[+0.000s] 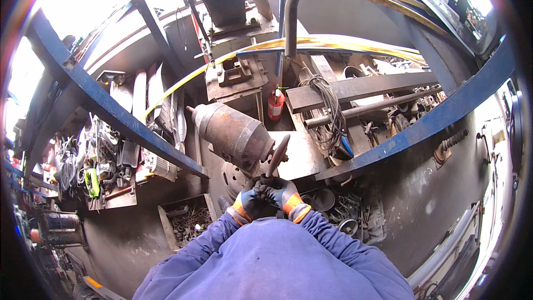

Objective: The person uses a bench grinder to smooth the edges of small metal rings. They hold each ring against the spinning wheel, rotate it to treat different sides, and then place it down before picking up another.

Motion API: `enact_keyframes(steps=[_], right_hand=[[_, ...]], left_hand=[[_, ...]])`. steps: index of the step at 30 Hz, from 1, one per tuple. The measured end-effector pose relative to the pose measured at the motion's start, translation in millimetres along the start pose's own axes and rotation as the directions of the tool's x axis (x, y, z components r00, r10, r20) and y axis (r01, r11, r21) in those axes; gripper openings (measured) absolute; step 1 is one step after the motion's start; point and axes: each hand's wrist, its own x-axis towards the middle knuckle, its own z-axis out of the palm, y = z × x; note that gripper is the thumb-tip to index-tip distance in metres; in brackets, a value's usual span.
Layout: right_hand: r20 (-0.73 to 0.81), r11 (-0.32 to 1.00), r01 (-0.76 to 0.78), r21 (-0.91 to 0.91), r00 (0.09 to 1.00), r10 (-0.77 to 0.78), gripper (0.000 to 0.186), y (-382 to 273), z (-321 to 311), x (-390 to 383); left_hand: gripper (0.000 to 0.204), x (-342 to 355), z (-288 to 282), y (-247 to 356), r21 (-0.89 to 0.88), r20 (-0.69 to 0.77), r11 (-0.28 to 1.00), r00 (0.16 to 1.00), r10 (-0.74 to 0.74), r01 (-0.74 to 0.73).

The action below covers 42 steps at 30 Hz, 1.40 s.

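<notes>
A box [165,226] near the left grip [246,201] holds metal scraps [192,226].

You are in a mechanical workshop, as shown by the blue steel framework [422,138], rusty metal drum [226,130], grey cable [330,119] looped over a steel beam [383,84], red fire extinguisher [275,105], open box [165,228] of metal scraps and heaped loose parts [91,158].

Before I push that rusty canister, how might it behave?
The rusty canister is probably stiff and fairly heavy, given its bulky metal body. Its rounded side could let it roll. Its rusted surface will probably feel rough rather than slippery.
</notes>
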Motion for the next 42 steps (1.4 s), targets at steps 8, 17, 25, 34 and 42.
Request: enact_keyframes(steps=[8, 17, 25, 34, 42], right_hand=[[-0.031, 0.959, 0.093, -0.268, 0.994, -0.105, 0.027, 25.0, -18.0, 19.5], [-0.092, 0.996, 0.027, -0.085, 0.995, -0.035, 0.028, -4.7, 0.1, -7.6], [-0.056, 0.969, 0.106, -0.224, 0.991, -0.121, 0.028, -4.5, -3.3, -11.7], [-0.054, 0.910, 0.172, -0.378, 0.977, -0.207, 0.038, 31.9, -36.8, 11.7], [-0.089, 0.916, 0.144, -0.375, 0.978, -0.191, 0.040, 5.0, -11.6, -2.2]], left_hand=[[0.029, 6.2, 15.4, 4.3, 0.002, -0.085, 0.999, 0.996, -0.041, 0.041], [0.040, 0.7, 44.6, 7.8, 0.077, -0.144, 0.993, 0.985, 0.095, -0.085], [0.053, -1.4, 20.3, 5.9, 0.129, 0.023, 0.990, 0.999, 0.047, -0.049], [0.024, 2.5, 40.7, 4.7, -0.210, -0.073, 0.926, 0.939, -0.335, 0.314], [0.036, 4.8, 46.4, 8.8, -0.019, 0.028, 0.984, 0.984, -0.177, 0.178]])
